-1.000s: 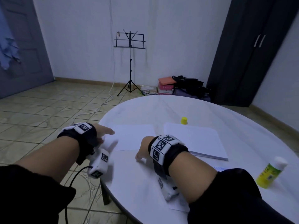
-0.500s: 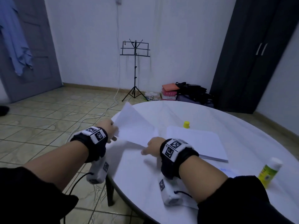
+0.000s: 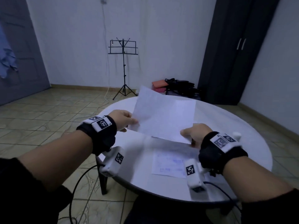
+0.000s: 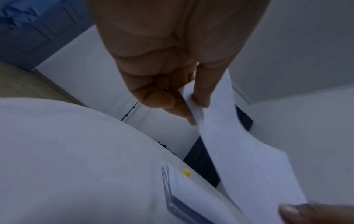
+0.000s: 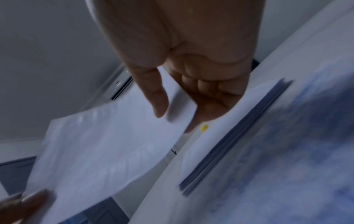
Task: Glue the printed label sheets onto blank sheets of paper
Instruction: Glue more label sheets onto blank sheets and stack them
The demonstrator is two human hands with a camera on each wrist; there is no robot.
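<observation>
Blank sheet [image 3: 163, 117] lifted over the round table [image 3: 252, 135], 1 hand at each lower corner.

Head view: left hand [image 3: 123, 119] and right hand [image 3: 193, 133] both pinch it above the printed label sheet [image 3: 168, 164]; light and floppy, best held by 2 corners. Left wrist view: thumb and finger clamp the edge; paper stack [image 4: 193, 195] below. Right wrist view: thumb on top, fingers beneath. No containers visible.

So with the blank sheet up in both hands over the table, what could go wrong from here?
1. The blank sheet is pinched only at two edges by the left hand and right hand, and it bows in between, so it may crease or slip.
2. It hangs above the printed label sheet; lowered askew, they could misalign.
3. Its far edge could sweep the yellow cap near the paper stack.
</observation>
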